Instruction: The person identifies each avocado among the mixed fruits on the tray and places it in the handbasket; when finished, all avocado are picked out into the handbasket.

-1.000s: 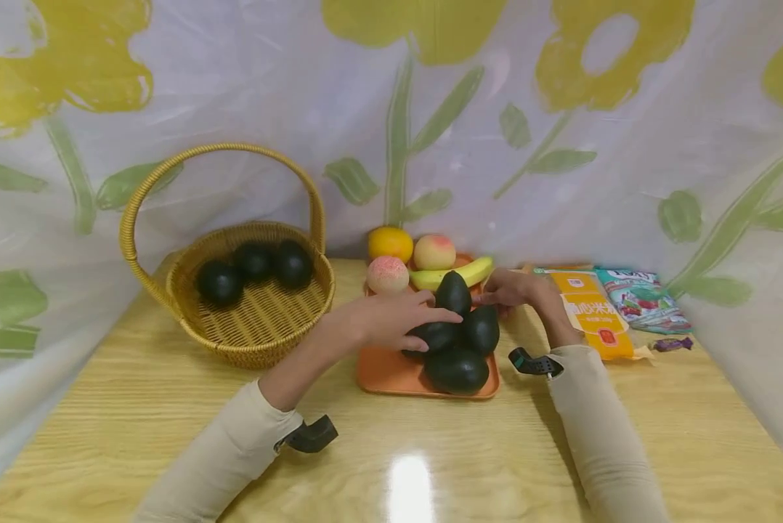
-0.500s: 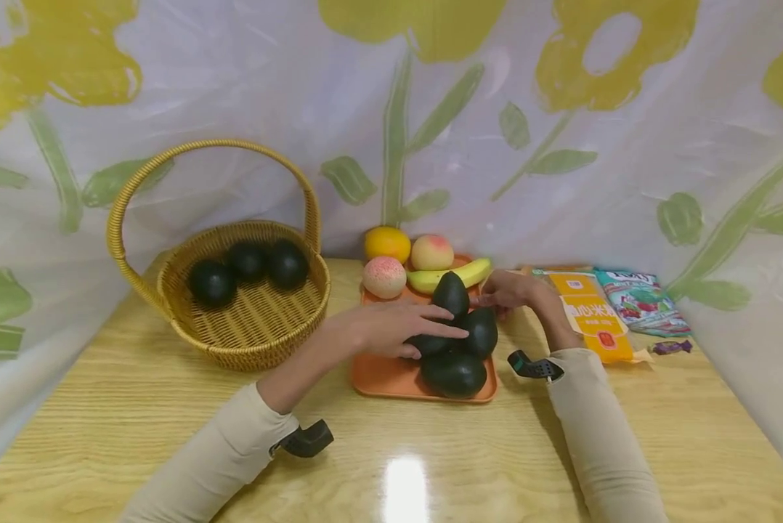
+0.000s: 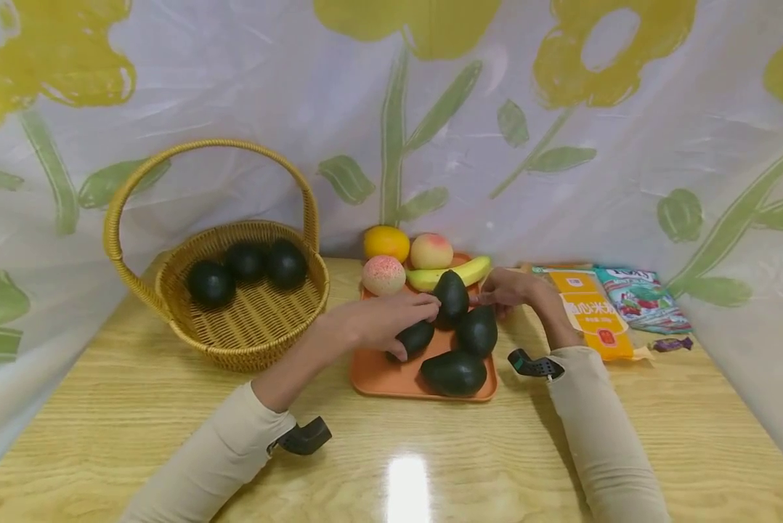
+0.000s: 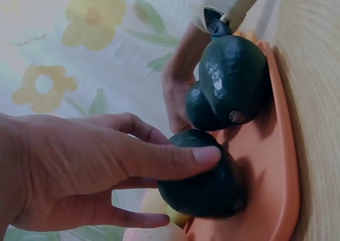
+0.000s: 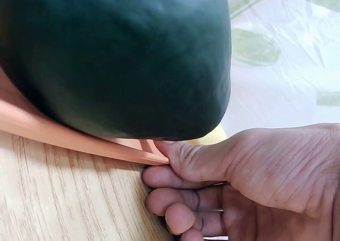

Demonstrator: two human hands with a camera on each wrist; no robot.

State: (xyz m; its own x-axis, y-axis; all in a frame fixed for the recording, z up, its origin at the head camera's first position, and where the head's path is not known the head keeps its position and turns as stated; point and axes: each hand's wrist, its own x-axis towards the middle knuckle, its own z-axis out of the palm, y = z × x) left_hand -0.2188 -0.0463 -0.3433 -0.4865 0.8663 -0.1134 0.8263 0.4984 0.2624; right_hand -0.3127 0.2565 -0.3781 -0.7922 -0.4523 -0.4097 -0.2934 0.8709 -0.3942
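My left hand (image 3: pixel 381 319) grips a dark green avocado (image 3: pixel 415 338) at the left side of the orange tray (image 3: pixel 378 379). In the left wrist view its thumb lies across the avocado's near face, with fingers reaching behind. Three other avocados lie on the tray: one at the back (image 3: pixel 452 296), one at the right (image 3: pixel 478 332) and one at the front (image 3: pixel 454 373). At the tray's right edge, my right hand (image 3: pixel 510 288) pinches the rim between thumb and forefinger. The right wrist view shows that pinch on the tray rim (image 5: pixel 69 140), close beside an avocado (image 5: pixel 122 65).
Left of the tray stands a wicker basket (image 3: pixel 261 349) with a tall handle and three dark avocados (image 3: pixel 211 283). A lemon (image 3: pixel 386 243), peaches (image 3: pixel 432 251) and a banana (image 3: pixel 460 272) fill the tray's back. Snack packs (image 3: pixel 590 312) and a wrapped candy (image 3: pixel 671 346) lie right.
My left hand's fingers have drawn back from over the avocados and closed round one. That avocado has shifted left, apart from the others. My right hand stays at the tray rim.
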